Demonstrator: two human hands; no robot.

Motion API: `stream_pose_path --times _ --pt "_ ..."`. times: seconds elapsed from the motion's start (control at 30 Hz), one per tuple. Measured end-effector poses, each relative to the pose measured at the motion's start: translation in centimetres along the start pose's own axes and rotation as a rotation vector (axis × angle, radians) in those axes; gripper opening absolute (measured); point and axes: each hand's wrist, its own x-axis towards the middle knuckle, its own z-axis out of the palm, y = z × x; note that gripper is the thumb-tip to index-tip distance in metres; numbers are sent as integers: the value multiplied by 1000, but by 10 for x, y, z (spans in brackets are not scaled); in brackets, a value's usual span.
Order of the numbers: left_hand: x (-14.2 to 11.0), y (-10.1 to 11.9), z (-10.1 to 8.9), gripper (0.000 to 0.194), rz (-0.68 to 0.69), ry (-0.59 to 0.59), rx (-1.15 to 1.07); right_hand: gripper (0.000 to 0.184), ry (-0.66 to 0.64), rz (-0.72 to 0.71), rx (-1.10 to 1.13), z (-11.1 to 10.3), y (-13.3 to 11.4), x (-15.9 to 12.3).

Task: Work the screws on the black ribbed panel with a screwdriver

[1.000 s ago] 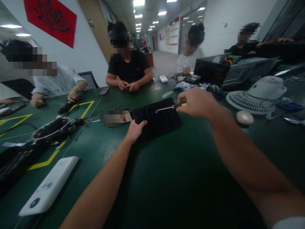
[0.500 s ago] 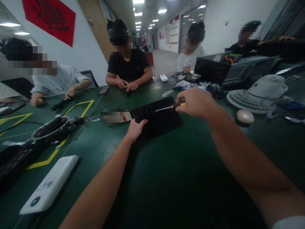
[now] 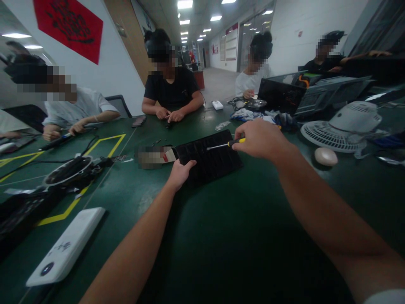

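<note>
My left hand grips the left end of a flat black case with slot-like ridges, thumb on top and the other fingers hidden underneath. In my right hand is a screwdriver with a yellow and black handle, pinched by the fingers. Its metal shaft points left over the case; whether the tip touches the surface I cannot tell. Against the case's left end lies a small beige, partly blurred item with a red mark.
A white power bank-like block lies at the near left, below dark cabled gear. On the right are a grey fan and a pale rounded object. Cloths lie behind my right hand. Several people sit around the green table.
Both my hands, the case and the screwdriver stay almost in place. At the left, a co-worker's hands and the dark tool in them have shifted left. The view has tilted slightly.
</note>
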Motion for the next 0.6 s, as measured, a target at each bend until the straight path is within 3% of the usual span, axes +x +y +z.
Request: stream_pose_path --times 0.1,0.33,0.43,0.6 --pt "0 1 1 46 -6 7 -3 29 1 21 -28 1 0 0" --pt "1 -2 0 48 -5 -5 -6 48 -133 27 -91 -1 -2 1" --pt "2 -3 0 48 -7 -4 -5 41 -137 -2 -35 -1 4 3" --pt "2 -3 -1 46 -2 -10 2 31 -35 -16 -14 -1 14 4"
